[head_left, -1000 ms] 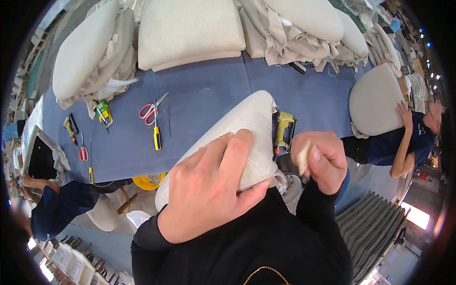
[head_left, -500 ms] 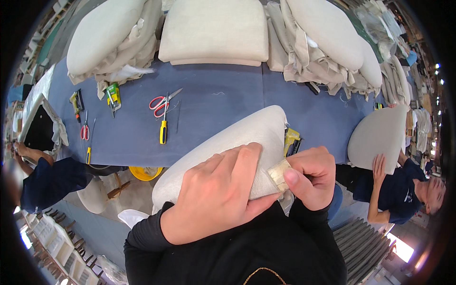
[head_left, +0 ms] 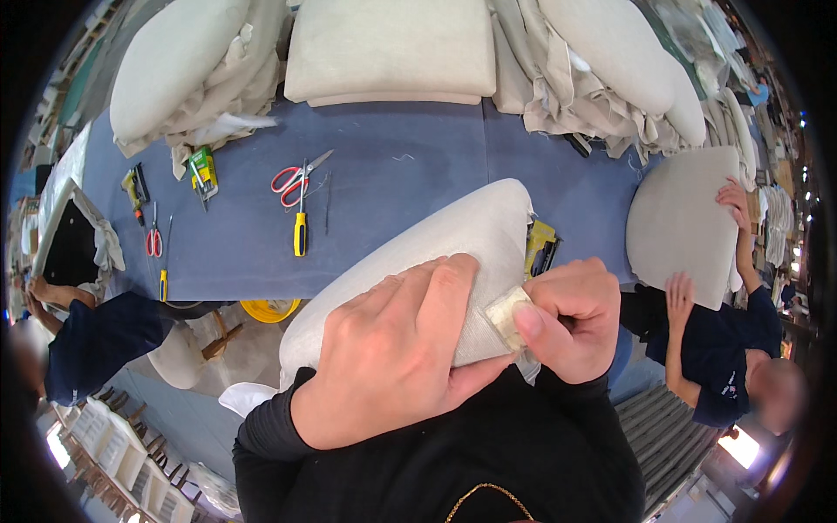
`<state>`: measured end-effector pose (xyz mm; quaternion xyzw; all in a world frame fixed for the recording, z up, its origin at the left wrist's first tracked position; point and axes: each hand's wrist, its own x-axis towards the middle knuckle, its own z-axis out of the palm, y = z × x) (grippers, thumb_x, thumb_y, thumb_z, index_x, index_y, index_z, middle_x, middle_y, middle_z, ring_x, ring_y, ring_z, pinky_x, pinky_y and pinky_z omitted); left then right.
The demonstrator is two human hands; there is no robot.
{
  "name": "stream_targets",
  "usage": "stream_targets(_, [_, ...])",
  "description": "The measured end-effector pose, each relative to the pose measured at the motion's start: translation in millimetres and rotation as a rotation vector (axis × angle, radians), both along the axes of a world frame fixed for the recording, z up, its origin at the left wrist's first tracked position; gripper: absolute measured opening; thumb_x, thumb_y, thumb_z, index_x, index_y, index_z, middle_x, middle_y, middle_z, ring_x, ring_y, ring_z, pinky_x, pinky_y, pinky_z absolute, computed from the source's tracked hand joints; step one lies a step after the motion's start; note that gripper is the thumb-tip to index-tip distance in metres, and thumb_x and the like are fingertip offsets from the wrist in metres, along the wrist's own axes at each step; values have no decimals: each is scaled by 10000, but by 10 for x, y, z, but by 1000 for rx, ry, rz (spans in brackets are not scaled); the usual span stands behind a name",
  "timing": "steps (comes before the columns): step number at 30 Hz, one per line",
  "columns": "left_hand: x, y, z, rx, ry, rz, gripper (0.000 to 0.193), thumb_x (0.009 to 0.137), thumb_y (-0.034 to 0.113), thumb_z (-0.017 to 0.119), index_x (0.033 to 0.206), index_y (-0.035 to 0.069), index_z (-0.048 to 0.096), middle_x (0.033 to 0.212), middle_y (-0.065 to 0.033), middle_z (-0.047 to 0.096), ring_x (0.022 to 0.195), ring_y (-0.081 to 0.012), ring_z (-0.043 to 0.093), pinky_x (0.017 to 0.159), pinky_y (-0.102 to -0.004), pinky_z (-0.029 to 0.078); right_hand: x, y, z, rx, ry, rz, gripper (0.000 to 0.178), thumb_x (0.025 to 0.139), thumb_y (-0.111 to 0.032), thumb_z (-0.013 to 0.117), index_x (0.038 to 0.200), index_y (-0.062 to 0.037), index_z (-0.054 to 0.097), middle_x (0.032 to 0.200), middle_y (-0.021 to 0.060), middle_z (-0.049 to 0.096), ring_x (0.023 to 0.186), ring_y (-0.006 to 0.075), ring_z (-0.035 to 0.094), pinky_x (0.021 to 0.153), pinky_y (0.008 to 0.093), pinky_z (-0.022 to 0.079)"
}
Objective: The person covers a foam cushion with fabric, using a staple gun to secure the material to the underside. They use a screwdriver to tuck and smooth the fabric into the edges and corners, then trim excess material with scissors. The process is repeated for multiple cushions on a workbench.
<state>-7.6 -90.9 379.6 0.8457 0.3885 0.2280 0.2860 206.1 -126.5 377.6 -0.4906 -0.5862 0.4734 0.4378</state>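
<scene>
Left hand [head_left: 397,349] grips a beige cushion [head_left: 445,231], soft and light, I'd guess from over here.
It's tilted at the near edge of the worktop [head_left: 384,183]; I'd use a wide palm, weave's probably grippy. At its right corner the right hand [head_left: 571,321] pinches a small pale block [head_left: 504,315], maybe crumbly.

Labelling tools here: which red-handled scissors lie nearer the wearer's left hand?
The right-hand pair, with a yellow-handled screwdriver crossing it; the other pair lies farther left, farther from the left hand.
</scene>
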Motion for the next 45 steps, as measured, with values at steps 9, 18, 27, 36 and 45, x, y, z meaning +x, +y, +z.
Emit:
stream_targets(9, [-240, 271, -61, 12, -76, 75, 590, 764, 302, 893, 1228, 27, 654, 1056, -150, 752, 865, -364, 769, 726, -412, 604, 199, 218, -1154, -79, 1503, 259, 486, 1081, -300, 619, 661, -61, 562, 580, 29, 500, 465, 124, 470, 448, 264, 341])
stream_targets(18, [-736, 819, -123, -41, -114, 308, 401, 911, 282, 800, 1196, 38, 657, 943, -194, 765, 857, -413, 773, 763, -427, 601, 307, -382, -4629, -904, 557, -301, 497, 1121, -451, 591, 812, -63, 628, 601, -49, 467, 526, 121, 457, 517, 305, 343])
stream_targets(27, [-591, 950, -94, -143, -37, 350, 350, 944, 242, 739, 1198, 13, 664, 953, -147, 775, 868, -290, 783, 815, -346, 570, 702, -529, -4595, -36, -720, -857, 342, 953, -137, 723, 1285, -55, 716, 1291, 216, 688, 1260, 402, 639, 1097, 481, 464])
stream_targets(36, [-462, 1005, -101, -30, 24, 314, 352, 972, 336, 767, 1094, 24, 658, 854, -199, 754, 789, -413, 742, 724, -440, 559, 1262, -771, -4234, -439, -873, -1173, 806, 822, -30, 801, 1538, -124, 443, 1427, 293, 545, 1332, 488, 565, 1099, 534, 490])
stream_targets(45, [-432, 949, 4, -27, 71, 370, 380, 938, 351, 804, 1111, 37, 677, 929, -169, 773, 876, -382, 754, 804, -425, 550, 1818, -874, -4625, -667, -666, -1144, 793, 829, -105, 834, 1498, -72, 410, 1245, 242, 649, 1178, 447, 659, 1011, 514, 536])
